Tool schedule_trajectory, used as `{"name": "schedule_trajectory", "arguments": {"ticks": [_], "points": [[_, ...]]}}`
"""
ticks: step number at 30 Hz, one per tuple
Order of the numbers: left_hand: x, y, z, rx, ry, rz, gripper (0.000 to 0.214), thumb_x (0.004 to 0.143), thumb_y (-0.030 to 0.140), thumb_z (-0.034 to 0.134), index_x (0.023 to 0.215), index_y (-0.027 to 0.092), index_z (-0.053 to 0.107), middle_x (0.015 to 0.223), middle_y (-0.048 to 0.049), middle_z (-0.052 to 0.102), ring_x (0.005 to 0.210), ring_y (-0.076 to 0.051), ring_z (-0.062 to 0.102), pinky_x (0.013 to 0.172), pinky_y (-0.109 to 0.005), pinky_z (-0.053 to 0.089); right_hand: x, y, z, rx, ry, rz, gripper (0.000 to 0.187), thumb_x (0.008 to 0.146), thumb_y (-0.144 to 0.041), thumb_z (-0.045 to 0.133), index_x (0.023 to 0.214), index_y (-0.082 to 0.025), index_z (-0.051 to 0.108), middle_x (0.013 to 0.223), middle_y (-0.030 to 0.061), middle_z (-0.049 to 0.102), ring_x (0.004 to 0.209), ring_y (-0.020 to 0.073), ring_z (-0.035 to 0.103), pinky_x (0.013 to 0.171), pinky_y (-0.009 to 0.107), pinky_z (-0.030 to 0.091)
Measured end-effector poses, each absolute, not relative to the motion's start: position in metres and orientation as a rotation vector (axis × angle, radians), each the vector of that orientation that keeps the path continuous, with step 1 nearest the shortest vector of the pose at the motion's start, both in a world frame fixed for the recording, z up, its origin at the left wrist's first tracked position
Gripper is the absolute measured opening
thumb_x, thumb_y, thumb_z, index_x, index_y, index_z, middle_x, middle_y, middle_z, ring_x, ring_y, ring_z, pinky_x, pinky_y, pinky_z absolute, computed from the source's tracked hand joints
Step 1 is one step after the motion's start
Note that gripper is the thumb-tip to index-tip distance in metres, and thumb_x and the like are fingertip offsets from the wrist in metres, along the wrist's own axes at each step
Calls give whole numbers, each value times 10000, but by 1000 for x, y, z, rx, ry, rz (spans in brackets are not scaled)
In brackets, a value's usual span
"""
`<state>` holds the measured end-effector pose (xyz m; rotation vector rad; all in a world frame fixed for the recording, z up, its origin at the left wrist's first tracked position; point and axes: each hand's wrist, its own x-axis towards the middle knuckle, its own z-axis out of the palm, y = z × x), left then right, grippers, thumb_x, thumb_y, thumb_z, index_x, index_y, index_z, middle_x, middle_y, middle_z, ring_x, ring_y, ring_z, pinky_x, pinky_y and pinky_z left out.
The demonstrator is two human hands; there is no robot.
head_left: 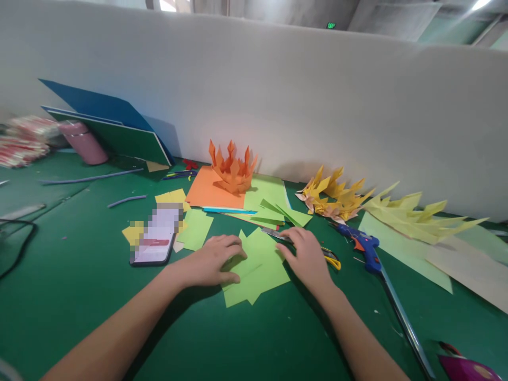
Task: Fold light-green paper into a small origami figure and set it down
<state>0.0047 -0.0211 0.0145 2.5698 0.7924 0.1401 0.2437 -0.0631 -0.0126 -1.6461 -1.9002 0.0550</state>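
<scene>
Light green paper sheets lie overlapped on the table between my hands. My left hand rests on their left part, its thumb apart from the curved fingers. At the right edge of the sheets, my right hand is closed over a utility knife. The knife's blade points left over the paper, and its yellow end shows behind the hand; the middle is hidden. Just beyond are folded green paper strips and an orange paper crown standing on an orange sheet.
Left of my hands lie a phone and yellow paper pieces. To the right are a blue glue gun, a yellow paper crown and a pale yellow spiky one. A pink bottle leans at back left near boards.
</scene>
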Motion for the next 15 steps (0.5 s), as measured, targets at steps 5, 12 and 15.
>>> {"name": "schedule_trajectory", "arguments": {"ticks": [5,12,15], "points": [[4,-20,18,2544,763,112,231,834,269,556,1061,228,550,1147,-62,514,1078,-241,470,935,-382,343,280,-71,-33,-1711,-1927,-36,224,860,-256,470,1037,-189,588,1009,97,628,921,268,554,766,389,422],[5,-19,21,2500,755,134,216,830,234,561,1038,217,508,1096,-57,532,1035,-230,481,900,-369,364,283,-70,-40,-1627,-1942,-96,287,869,-218,431,1091,-206,612,941,102,595,859,247,554,750,387,430],[5,-20,20,2473,716,167,188,819,186,553,996,213,495,1072,-50,521,991,-213,498,841,-328,398,279,-71,-37,-1555,-2001,-64,299,878,-192,422,1108,-202,613,966,100,586,892,240,544,770,389,416]]}}
